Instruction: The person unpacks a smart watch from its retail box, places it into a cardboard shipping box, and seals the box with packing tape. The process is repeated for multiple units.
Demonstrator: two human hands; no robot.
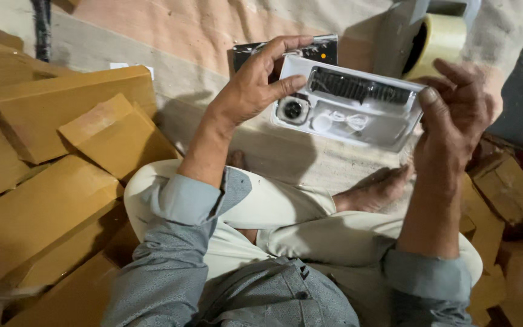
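1. The person sits cross-legged on a pale cloth-covered floor (171, 36), with brown cardboard boxes (74, 157) piled to the left of the lap and more boxes (503, 188) to the right.
2. The left hand (255, 85) is closed on the near-left end of a clear plastic insert tray (349, 112): its thumb lies across the tray's face, and its fingers curl over the top edge. They also reach a dark printed carton (325, 48) behind the tray.
3. The right hand (458, 112) clamps the tray's opposite end, thumb on the front, fingers spread behind.
4. The tray hangs in the air between both hands, above the bare foot (373, 188). Its long axis runs from one grip to the other, slightly down toward the right hand. Neither hand is clearly the nearer; each holds one end.
5. Seated in the tray are a black comb-like attachment (358, 88) along the upper edge, a round black part (293, 109) just beside the left thumb, and a pale coiled cable (340, 121).
6. Beyond the right hand stands a roll of packing tape (437, 39).
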